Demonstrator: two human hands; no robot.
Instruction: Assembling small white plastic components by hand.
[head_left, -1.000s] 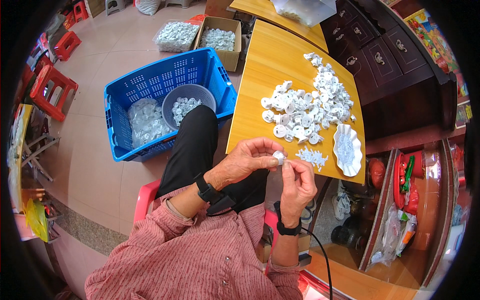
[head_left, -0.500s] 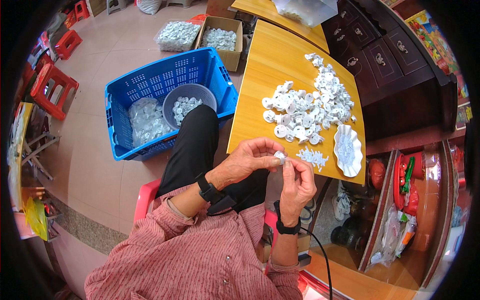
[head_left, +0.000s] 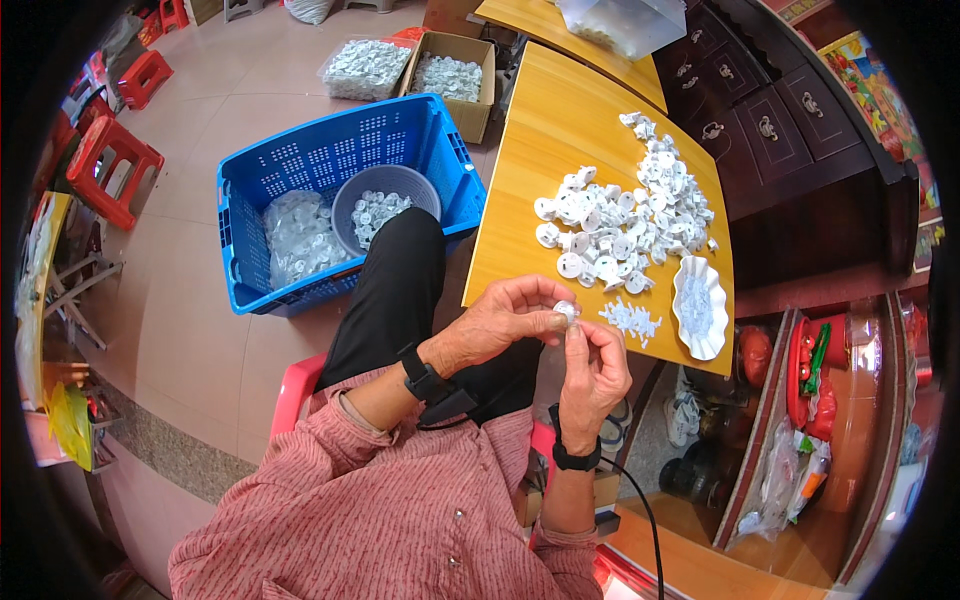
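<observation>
Pinching a small, round, white plastic piece (head_left: 566, 309) in the left hand (head_left: 505, 314), at the yellow wooden table (head_left: 545, 115). Holding bunched fingertips of the right hand (head_left: 594, 375) against it; cannot tell if pinching anything. Likely mid-handling; calls for steady fingertip pressure.

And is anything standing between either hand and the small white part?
Nothing visible is in the way. The left hand pinches the small white part, and the right hand is close beside it, contact unclear. The heap of white parts and the pale slivers lie beyond, on the table.
</observation>
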